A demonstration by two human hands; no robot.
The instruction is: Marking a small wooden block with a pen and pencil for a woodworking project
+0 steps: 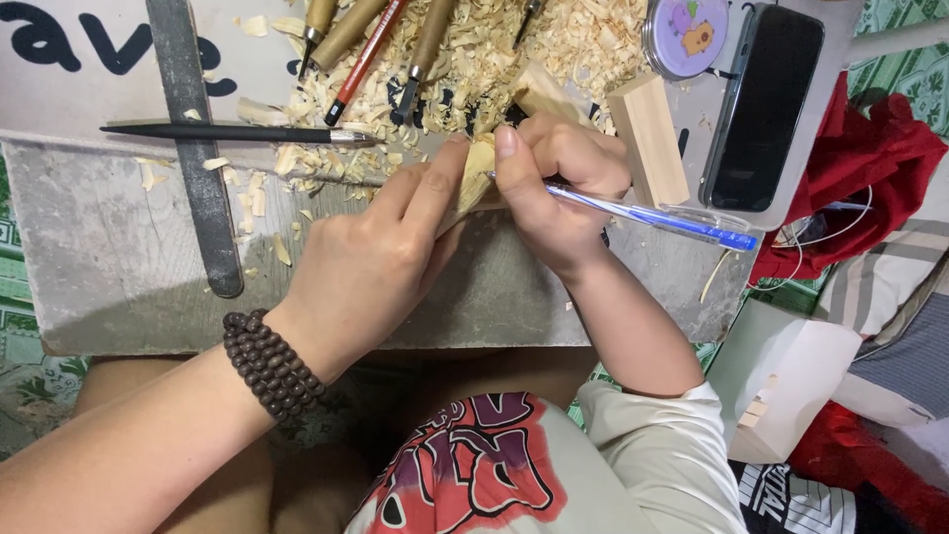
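Okay, both hands meet at the middle of a grey board [119, 267] that lies across the person's lap. Left hand [371, 262], bead bracelet [272, 366] on the wrist, pinches a small pale wood piece [478, 173] between thumb and fingers, fingers closed on it. Right hand [559, 183] is clenched around a blue pen [652, 215]; the thumb presses on the barrel near the wood, the capped end sticks out to the right past the palm. Pen tip is hidden behind the thumb and the wood, so contact with the wood can't be confirmed. Wood piece sits upright-ish between the two thumbs, just above the board's near half, right at the edge of a pile of wood shavings [474, 59].

Around: several carving tools [425, 49] with wooden handles lie in the shavings at the top. A black pencil-like tool [227, 132] lies flat, pointing left, crossing a long dark file [198, 168] that runs down the board. A rectangular wood block [647, 138] stands just right of the right hand. Next to it a phone [766, 104], screen dark, and a round lilac tin [685, 35] above. Red cloth [870, 168] off the board to the right. A white box [781, 381] sits lower right beside the forearm.
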